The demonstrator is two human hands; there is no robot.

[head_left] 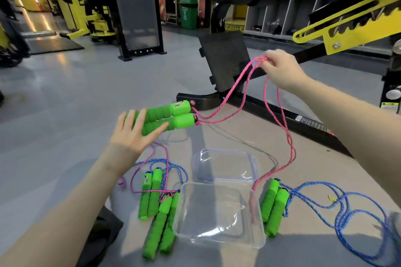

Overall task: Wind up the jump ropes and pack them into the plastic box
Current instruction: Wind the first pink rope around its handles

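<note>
Jump ropes [274,208] — none yet inside plastic box [217,244]. Above box, pink rope [233,86] mid-winding: green handles [173,115] across flat, spread left hand [134,132], loops pinched by right hand [280,69]. Three more unwound beside box — all left to do.

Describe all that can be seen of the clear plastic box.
The plastic box is clear, rectangular with rounded corners, open, upright on the grey floor. Its lid lies behind it. Pairs of green handles lie close along both sides; a pink rope comes down at its right wall, inside or outside I cannot tell.
</note>
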